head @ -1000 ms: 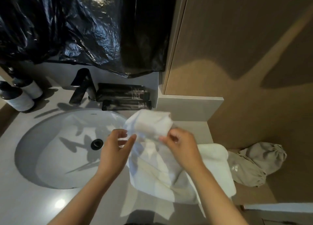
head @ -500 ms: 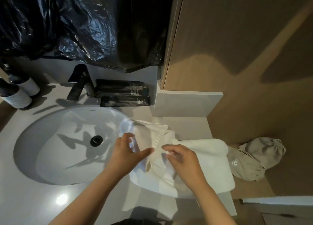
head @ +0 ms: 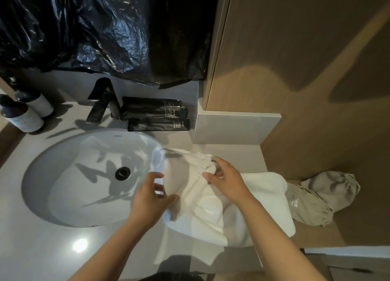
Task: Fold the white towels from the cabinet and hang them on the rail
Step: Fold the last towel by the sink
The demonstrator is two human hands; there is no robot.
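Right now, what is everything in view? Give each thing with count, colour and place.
white towels: a pile, count unclear, white, on the counter right of the sink, one part over its rim
sink: one, white, set in the counter, left
drain: one, black, sink bottom
faucet: one, black, behind the sink
tubes: three it seems, black, lying right of the faucet
bottles: two, dark with pale labels, far left
plastic sheet: one, black, hanging above the faucet
drawstring bags: two, beige, right of the towels
counter: one, grey
wood panel: brown, right
left hand: at the towels' left edge, grip unclear
right hand: fingers curled on the bunched top fold
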